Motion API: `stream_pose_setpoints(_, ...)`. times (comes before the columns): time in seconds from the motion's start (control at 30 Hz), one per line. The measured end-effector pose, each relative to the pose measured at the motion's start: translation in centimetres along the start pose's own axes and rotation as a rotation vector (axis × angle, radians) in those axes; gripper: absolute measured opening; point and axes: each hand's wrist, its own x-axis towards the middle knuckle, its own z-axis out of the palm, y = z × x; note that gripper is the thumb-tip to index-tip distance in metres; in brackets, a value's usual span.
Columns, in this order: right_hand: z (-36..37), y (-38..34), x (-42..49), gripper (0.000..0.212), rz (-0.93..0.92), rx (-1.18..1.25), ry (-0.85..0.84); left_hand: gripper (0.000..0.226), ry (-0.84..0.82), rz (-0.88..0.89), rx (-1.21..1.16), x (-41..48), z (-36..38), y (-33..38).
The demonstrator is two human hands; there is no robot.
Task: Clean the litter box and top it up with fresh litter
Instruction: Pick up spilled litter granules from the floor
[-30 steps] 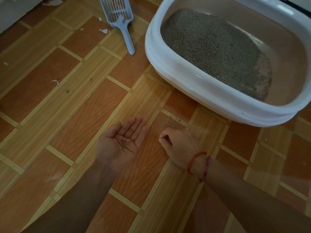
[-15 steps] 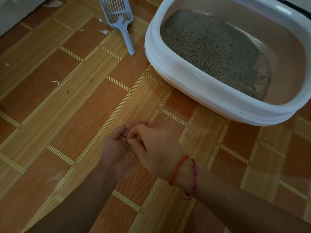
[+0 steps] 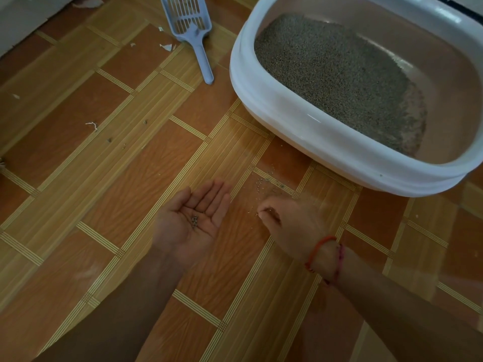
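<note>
Our right hand (image 3: 285,220) has dropped back to the floor (image 3: 104,205), fingers (image 3: 266,209) pinching a stray grain (image 3: 257,214); our left hand (image 3: 183,231) lies open, palm up, a tray for gathered grains (image 3: 194,221), litter box (image 3: 261,105) beyond the fingertips

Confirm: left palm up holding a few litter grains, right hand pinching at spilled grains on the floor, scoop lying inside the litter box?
No. Head view: the scoop lies on the floor beside the litter box, not inside it. Rest holds: left hand palm up with litter grains, right hand pinching at spilled grains.
</note>
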Motion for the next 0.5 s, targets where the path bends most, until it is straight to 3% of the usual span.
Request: stream_pose_setpoints(0.5, 1.05, 0.09, 0.36, 0.017, -0.029, -0.067, -0.013, 0.054, 0.004, 0.005, 0.016, 0.19, -0.20, -0.08)
